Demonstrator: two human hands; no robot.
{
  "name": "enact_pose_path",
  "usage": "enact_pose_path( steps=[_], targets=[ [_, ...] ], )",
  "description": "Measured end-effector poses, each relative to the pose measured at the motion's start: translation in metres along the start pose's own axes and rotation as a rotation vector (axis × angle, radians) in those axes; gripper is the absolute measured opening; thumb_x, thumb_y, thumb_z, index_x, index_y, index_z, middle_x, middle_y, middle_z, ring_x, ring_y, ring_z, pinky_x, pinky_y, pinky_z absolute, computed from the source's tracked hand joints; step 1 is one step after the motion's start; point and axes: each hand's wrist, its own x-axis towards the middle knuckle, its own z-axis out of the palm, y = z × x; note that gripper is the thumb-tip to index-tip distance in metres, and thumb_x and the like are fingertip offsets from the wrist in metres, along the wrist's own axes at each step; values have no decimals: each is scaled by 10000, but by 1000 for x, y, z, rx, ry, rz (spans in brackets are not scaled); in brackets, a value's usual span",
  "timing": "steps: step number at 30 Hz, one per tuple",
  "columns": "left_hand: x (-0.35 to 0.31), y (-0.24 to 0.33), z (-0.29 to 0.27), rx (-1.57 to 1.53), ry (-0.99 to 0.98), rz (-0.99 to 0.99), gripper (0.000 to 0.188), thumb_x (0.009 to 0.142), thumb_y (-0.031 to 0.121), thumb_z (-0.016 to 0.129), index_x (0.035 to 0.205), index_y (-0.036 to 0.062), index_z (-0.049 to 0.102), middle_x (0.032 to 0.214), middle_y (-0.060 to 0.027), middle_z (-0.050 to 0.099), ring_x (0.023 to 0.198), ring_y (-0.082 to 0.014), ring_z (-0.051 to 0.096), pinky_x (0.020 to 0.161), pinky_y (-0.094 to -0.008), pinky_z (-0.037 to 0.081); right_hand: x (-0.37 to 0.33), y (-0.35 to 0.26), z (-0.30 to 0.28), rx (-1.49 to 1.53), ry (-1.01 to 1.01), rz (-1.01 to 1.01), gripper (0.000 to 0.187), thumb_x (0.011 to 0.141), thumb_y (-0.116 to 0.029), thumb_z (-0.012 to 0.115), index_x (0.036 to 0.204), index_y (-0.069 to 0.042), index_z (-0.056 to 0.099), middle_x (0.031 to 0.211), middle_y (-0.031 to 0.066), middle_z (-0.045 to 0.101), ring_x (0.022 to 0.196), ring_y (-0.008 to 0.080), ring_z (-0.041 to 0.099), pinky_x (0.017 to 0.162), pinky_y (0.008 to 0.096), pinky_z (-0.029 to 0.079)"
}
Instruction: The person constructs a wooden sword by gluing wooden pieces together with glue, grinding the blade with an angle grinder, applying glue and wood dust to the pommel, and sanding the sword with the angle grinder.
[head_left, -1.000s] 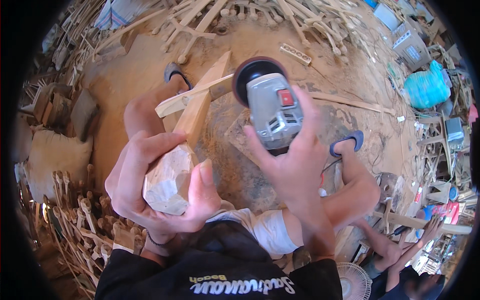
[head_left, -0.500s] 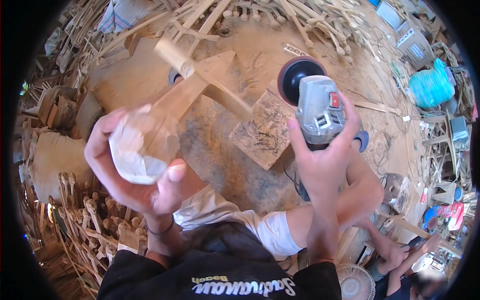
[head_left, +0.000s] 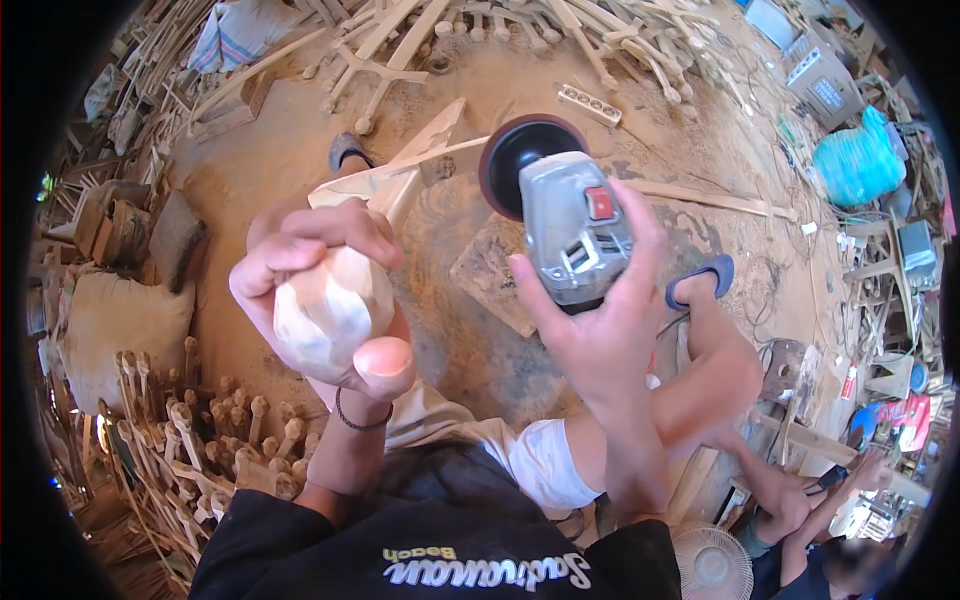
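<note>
My left hand (head_left: pixel 300 250) is wrapped round the faceted, rounded end of a pale carved wooden piece (head_left: pixel 335 308). Its narrower crossing arms point away from me, toward the disc. In my right hand (head_left: pixel 612 345) is a grey angle grinder (head_left: pixel 572 225) with a red switch, gripped round its body, fingers on one side and thumb on the other. A round black sanding disc (head_left: pixel 512 165) with a reddish-brown rim sits at the grinder's far end. One thin wooden arm reaches the disc's left edge; whether they touch I cannot tell.
Below the grinder a worn wooden block (head_left: pixel 490 268) stands on the dusty floor. A power strip (head_left: pixel 590 104) lies beyond it. Carved wooden sticks (head_left: pixel 185 425) crowd the left; more are heaped at the far side. A fan (head_left: pixel 712 565) and another person (head_left: pixel 800 515) are at lower right.
The wooden piece has turned in my left hand, with my fingers now over its rounded end. My right hand has brought the grinder leftward, closer to the wood.
</note>
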Motion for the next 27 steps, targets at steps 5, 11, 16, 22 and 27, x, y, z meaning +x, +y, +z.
enact_pose_path(
  steps=[5, 11, 16, 22, 27],
  targets=[
    [-8, 6, 2, -105, -56, -16, 763, 951, 730, 688, 1302, 99, 441, 958, -81, 579, 863, -200, 524, 765, -339, 462, -4, 3, 9, -71, -56, 34, 908, 854, -363, 897, 1568, -101, 401, 1323, 192, 702, 1049, 366, 769, 809, 454, 619],
    [-14, 17, 9, -101, -79, -68, 727, 952, 714, 702, 1309, 124, 471, 960, -70, 575, 859, -190, 526, 751, -322, 460, -6, 0, 17, -64, -75, 10, 900, 835, -324, 920, 1550, -104, 420, 1333, 199, 692, 1115, 387, 757, 901, 463, 608],
    [-12, 25, 11, -67, -39, -106, 663, 977, 659, 712, 1331, 148, 481, 968, -62, 576, 849, -177, 511, 780, -313, 442, -6, 2, 13, -147, -65, 120, 888, 849, -359, 900, 1550, -98, 422, 1266, 205, 724, 1026, 393, 770, 819, 456, 617],
    [-12, 31, 18, -42, -31, -105, 609, 1011, 629, 683, 1340, 156, 486, 986, -63, 576, 871, -180, 502, 802, -319, 422, -6, 6, 15, -65, -20, 30, 879, 882, -427, 852, 1569, -99, 412, 1220, 213, 741, 907, 404, 775, 703, 491, 619],
    [-16, 33, 23, -10, 16, -108, 576, 1036, 604, 658, 1345, 151, 483, 1001, -69, 577, 880, -185, 499, 804, -337, 421, -9, 5, 15, -113, -62, 36, 888, 883, -432, 849, 1573, -98, 401, 1259, 214, 731, 946, 408, 771, 722, 492, 620]
  ],
)
